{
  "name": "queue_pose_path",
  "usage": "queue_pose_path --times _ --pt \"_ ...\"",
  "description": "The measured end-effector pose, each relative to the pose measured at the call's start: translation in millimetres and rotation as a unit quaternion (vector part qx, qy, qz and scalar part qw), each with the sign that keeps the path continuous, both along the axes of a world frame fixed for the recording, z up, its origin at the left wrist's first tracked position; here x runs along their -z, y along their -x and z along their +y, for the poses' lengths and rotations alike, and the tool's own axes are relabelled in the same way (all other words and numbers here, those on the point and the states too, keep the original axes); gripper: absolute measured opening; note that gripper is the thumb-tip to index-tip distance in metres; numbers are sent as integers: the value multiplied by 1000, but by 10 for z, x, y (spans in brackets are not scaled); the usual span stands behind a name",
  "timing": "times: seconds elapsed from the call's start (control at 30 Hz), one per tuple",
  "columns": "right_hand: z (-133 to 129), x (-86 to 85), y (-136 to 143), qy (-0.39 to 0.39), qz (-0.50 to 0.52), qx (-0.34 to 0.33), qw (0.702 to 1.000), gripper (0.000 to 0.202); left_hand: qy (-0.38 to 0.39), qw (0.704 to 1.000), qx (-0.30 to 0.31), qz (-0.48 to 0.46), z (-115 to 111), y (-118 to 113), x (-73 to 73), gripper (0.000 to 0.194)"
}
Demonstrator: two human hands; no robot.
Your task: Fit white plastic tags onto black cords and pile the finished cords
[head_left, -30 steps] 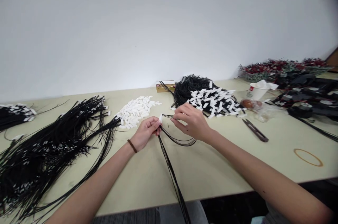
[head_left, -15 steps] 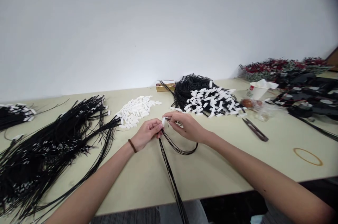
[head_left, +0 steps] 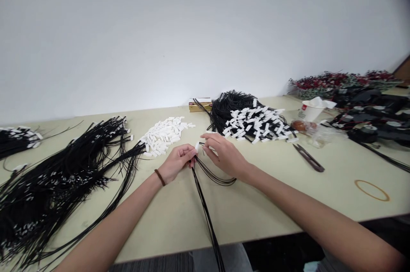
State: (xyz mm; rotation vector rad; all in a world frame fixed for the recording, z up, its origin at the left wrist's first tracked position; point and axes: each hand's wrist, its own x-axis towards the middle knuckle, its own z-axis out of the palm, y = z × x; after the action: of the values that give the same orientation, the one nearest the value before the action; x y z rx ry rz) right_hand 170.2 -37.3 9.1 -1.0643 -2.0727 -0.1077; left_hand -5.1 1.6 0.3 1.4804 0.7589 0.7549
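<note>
Pinching a small white connector at the centre of the work, the person's left hand keeps thumb and fingers closed on it, above the tabletop. Thin black wires hang from this hand toward half past five, over the table edge; others loop out toward four o'clock and pass under the right hand. That hand is just beside the connector at three o'clock, its thumb and forefinger slightly apart around dark wire ends; whether they pinch one cannot be told. Both forearms rise from the bottom corners, the left toward one o'clock, the right toward ten, wrists low, fingertips nearly meeting

Judging by the layout, this connector is partway through being wired; how many wires are seated is too small to tell. Toward ten o'clock, near the left hand, a heap of loose white connectors seems left to do. Between two and three, white-ended black wires look finished. A large spread of black wires lies between eight and nine; dark snips lie just past three
</note>
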Motion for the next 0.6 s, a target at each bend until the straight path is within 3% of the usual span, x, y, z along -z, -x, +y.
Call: queue_pose_path --times 0.1,0.23,0.33,0.5,0.6 --pt "-32 24 45 -67 -13 49 996 13 3 1000 -15 -3 11 -1 13 27" --pt "-89 40 111 -85 -75 -38 993 21 7 999 -25 -24 24 -4 35 29" --pt "-87 79 148 -89 -106 -57 989 20 18 999 -27 -36 27 -5 42 29" --pt "-28 147 151 -113 -65 -90 987 17 26 998 -34 -48 14 -12 29 27" --pt "-32 140 166 -56 22 -134 989 16 27 997 -42 -55 14 -14 21 28"
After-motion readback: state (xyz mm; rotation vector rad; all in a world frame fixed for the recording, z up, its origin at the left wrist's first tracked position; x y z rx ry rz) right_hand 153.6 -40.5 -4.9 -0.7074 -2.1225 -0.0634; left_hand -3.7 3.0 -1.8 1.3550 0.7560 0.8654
